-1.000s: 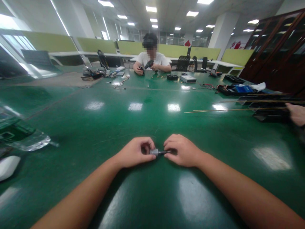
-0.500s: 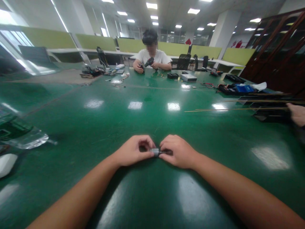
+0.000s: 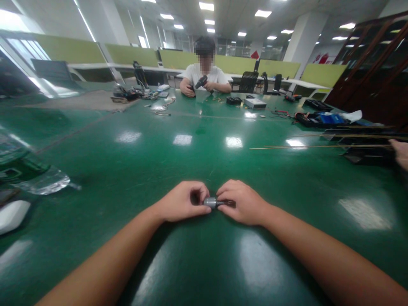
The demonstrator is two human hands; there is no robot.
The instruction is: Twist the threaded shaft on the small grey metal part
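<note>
Both my hands rest on the green table close in front of me, fingertips meeting. Between them lies a small silver metal cylinder with a thin dark shaft pointing right. My left hand is curled, thumb and fingers pinching the cylinder's left end. My right hand is closed over the dark shaft, which is mostly hidden under its fingers.
A clear plastic bag and a white object lie at the left edge. Long thin rods and dark cases sit at the right, by another person's hand. Across the table a person holds a dark tool among scattered parts.
My hands drew closer together around the part, so less of the dark shaft shows. The view shifted slightly.
</note>
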